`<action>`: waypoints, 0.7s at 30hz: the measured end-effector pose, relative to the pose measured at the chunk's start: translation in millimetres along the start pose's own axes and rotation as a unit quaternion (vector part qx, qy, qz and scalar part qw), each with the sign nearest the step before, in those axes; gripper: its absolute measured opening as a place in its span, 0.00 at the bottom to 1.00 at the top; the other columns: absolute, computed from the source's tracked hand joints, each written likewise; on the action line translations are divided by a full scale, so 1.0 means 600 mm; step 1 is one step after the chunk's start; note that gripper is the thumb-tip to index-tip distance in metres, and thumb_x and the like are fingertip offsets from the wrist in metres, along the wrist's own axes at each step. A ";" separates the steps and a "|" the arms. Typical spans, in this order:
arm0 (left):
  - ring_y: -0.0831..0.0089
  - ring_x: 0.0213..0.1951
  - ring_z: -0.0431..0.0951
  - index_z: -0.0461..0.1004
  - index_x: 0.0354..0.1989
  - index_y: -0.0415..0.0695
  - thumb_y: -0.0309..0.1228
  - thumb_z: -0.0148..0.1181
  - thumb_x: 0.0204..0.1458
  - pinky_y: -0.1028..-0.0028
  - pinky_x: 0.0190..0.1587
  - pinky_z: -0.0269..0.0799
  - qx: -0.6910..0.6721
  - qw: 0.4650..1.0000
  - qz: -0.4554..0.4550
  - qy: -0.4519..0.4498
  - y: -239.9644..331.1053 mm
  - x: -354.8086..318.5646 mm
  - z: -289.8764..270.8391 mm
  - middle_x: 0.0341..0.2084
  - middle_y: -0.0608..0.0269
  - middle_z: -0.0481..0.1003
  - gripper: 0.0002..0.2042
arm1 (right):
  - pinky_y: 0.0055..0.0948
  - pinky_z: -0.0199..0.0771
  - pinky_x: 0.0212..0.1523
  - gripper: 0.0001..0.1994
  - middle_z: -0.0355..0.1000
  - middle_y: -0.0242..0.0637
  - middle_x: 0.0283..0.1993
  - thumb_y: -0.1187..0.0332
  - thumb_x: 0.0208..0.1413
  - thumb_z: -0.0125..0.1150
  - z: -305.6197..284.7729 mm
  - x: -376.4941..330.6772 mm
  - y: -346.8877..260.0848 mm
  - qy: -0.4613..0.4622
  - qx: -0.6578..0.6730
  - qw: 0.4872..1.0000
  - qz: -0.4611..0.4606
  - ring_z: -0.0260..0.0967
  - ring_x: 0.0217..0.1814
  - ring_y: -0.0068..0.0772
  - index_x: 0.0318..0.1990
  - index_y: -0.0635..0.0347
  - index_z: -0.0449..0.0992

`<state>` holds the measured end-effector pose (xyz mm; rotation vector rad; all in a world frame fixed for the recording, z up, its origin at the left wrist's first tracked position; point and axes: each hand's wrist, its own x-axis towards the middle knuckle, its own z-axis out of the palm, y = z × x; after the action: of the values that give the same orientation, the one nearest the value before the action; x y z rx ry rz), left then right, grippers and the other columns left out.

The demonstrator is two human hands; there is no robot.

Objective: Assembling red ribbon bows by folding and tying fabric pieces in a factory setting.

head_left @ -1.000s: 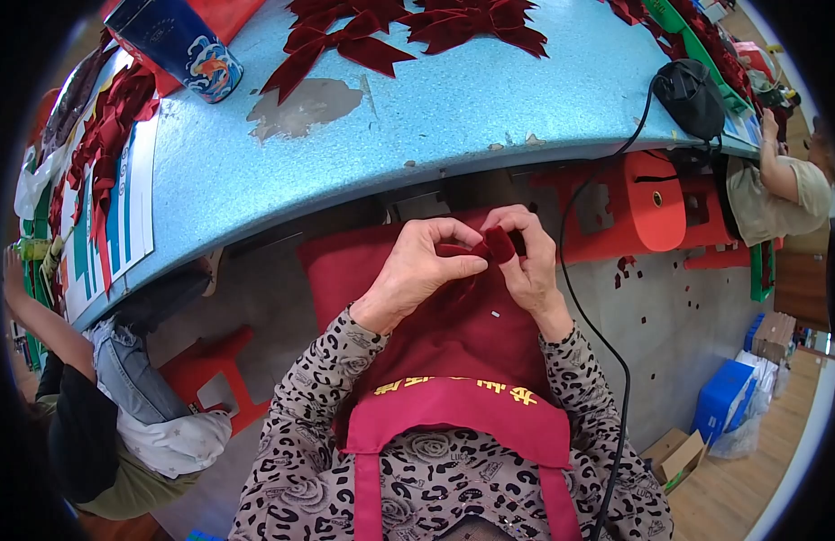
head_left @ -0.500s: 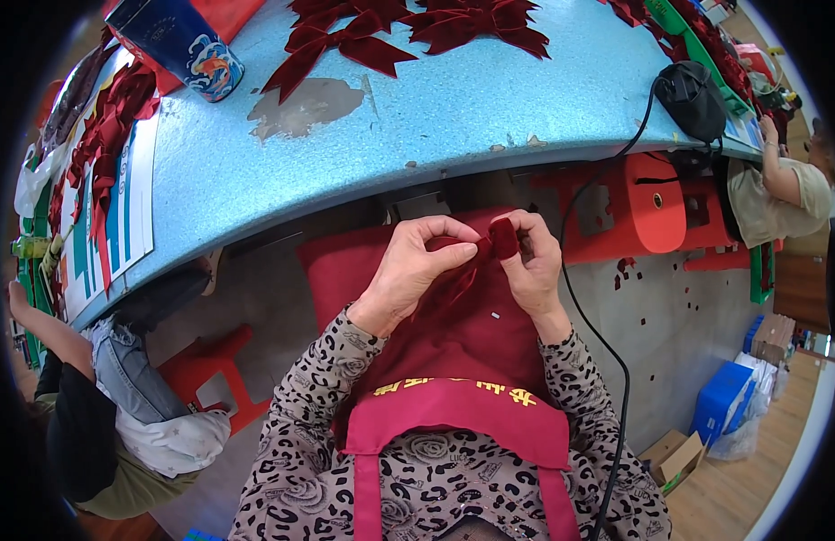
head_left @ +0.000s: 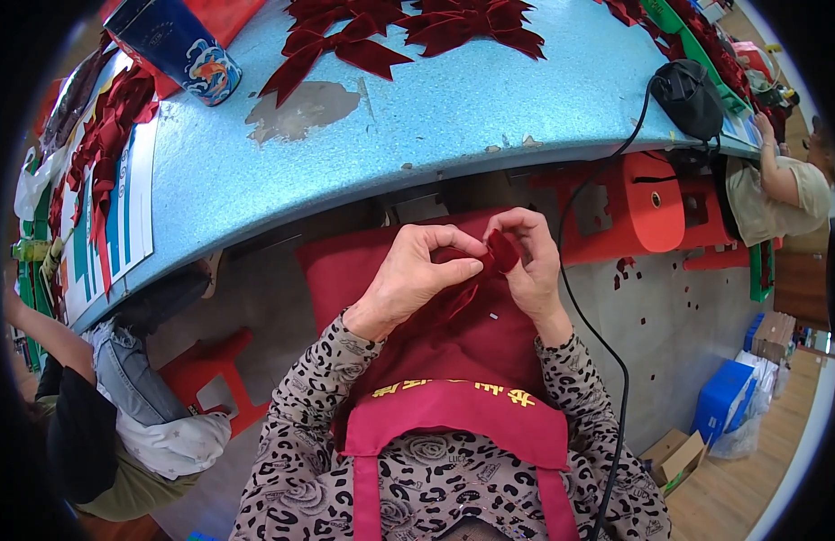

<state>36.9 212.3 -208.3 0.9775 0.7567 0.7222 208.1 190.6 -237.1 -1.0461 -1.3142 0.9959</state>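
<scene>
Above the lap of my dark red apron, both hands meet at a dark red velvet ribbon. My right hand pinches a folded loop of it between thumb and fingers. Thumb and forefinger of my left hand are pressed together at the ribbon's left side, and a tail of it hangs below them. The ribbon's middle is partly hidden by my fingertips. Finished-looking red velvet bows lie on the glittery blue table ahead.
A dark blue tumbler stands at the table's far left, a black pouch at the right edge. From there a black cable runs down beside my right arm. Red stools and co-workers flank me on both sides.
My hands have drawn slightly closer together. The ribbon loop in my right hand has turned and tilted, and its tail has shifted a little.
</scene>
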 end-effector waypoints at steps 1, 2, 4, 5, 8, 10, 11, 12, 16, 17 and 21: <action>0.82 0.33 0.73 0.75 0.34 0.35 0.20 0.59 0.45 0.84 0.38 0.69 0.013 1.000 0.002 0.003 0.002 0.000 -0.001 0.30 0.65 0.75 0.07 | 0.18 0.65 0.33 0.06 0.69 0.32 0.33 0.77 0.53 0.56 -0.005 0.006 -0.001 0.000 0.000 1.000 -0.001 0.65 0.33 0.18 0.38 0.65 0.66; 0.82 0.33 0.73 0.75 0.34 0.35 0.20 0.59 0.44 0.84 0.38 0.69 0.026 1.000 0.005 0.007 0.003 0.000 -0.001 0.30 0.65 0.74 0.07 | 0.18 0.66 0.33 0.07 0.69 0.32 0.33 0.77 0.52 0.56 -0.014 0.015 -0.001 -0.042 -0.083 0.993 -0.079 0.65 0.33 0.18 0.38 0.64 0.66; 0.82 0.34 0.73 0.75 0.33 0.35 0.20 0.60 0.44 0.84 0.39 0.68 0.039 0.999 0.007 0.010 0.004 0.002 0.000 0.31 0.66 0.74 0.07 | 0.19 0.66 0.34 0.08 0.69 0.33 0.32 0.78 0.52 0.56 -0.028 0.029 0.000 -0.125 -0.244 0.933 -0.231 0.65 0.33 0.18 0.39 0.64 0.66; 0.82 0.34 0.73 0.74 0.34 0.35 0.20 0.60 0.44 0.84 0.39 0.68 0.018 1.000 0.011 0.011 0.004 0.003 0.002 0.31 0.66 0.74 0.08 | 0.19 0.66 0.34 0.08 0.69 0.33 0.32 0.78 0.52 0.56 -0.028 0.027 0.000 -0.125 -0.244 0.934 -0.230 0.65 0.33 0.18 0.39 0.64 0.66; 0.82 0.36 0.72 0.73 0.36 0.35 0.20 0.61 0.43 0.83 0.41 0.68 -0.025 0.999 0.020 0.015 0.002 0.004 0.005 0.31 0.66 0.74 0.10 | 0.23 0.67 0.33 0.07 0.69 0.37 0.32 0.77 0.51 0.56 -0.019 0.015 -0.004 -0.070 0.012 0.997 -0.031 0.68 0.32 0.26 0.38 0.63 0.67; 0.81 0.36 0.72 0.72 0.39 0.36 0.19 0.62 0.42 0.82 0.42 0.68 -0.030 0.995 0.075 0.061 -0.003 0.006 0.008 0.32 0.66 0.73 0.13 | 0.23 0.67 0.32 0.07 0.69 0.37 0.31 0.76 0.51 0.56 -0.009 0.012 -0.009 -0.063 0.003 0.998 -0.004 0.68 0.31 0.27 0.37 0.63 0.68; 0.81 0.37 0.72 0.71 0.40 0.36 0.19 0.62 0.42 0.81 0.43 0.67 -0.032 0.991 0.103 0.084 -0.005 0.006 0.009 0.32 0.66 0.73 0.15 | 0.24 0.67 0.31 0.06 0.69 0.36 0.30 0.75 0.51 0.56 -0.003 0.012 -0.014 -0.056 -0.006 0.998 0.023 0.68 0.30 0.28 0.35 0.63 0.68; 0.81 0.37 0.72 0.71 0.40 0.36 0.19 0.62 0.42 0.81 0.43 0.67 -0.032 0.991 0.104 0.083 -0.007 0.004 0.010 0.32 0.66 0.73 0.15 | 0.24 0.67 0.30 0.05 0.69 0.36 0.29 0.74 0.51 0.57 -0.001 0.013 -0.017 -0.049 -0.014 0.997 0.050 0.68 0.29 0.29 0.34 0.62 0.68; 0.79 0.36 0.73 0.69 0.44 0.36 0.21 0.60 0.45 0.80 0.44 0.67 -0.153 0.981 0.021 0.116 -0.016 -0.003 0.003 0.34 0.65 0.73 0.16 | 0.24 0.65 0.26 0.06 0.68 0.33 0.26 0.69 0.53 0.56 -0.012 0.014 -0.002 0.026 -0.315 0.928 -0.197 0.65 0.25 0.26 0.32 0.62 0.68; 0.79 0.36 0.73 0.68 0.44 0.36 0.22 0.59 0.46 0.79 0.45 0.67 -0.180 0.978 0.005 0.101 -0.020 -0.003 -0.005 0.35 0.64 0.73 0.15 | 0.24 0.65 0.26 0.06 0.68 0.33 0.26 0.69 0.53 0.56 -0.013 0.016 0.000 0.026 -0.315 0.928 -0.197 0.65 0.25 0.26 0.32 0.62 0.68; 0.79 0.36 0.73 0.68 0.44 0.36 0.25 0.57 0.49 0.79 0.46 0.68 -0.259 0.964 -0.017 0.059 -0.023 -0.008 -0.021 0.36 0.63 0.73 0.14 | 0.20 0.62 0.24 0.08 0.68 0.28 0.24 0.66 0.58 0.52 -0.012 0.019 0.002 0.053 -0.317 0.897 -0.304 0.62 0.24 0.16 0.32 0.62 0.67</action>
<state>26.3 208.6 -224.2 0.4473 0.6379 0.8963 215.7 201.6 -235.4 -1.0287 -1.7722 0.0195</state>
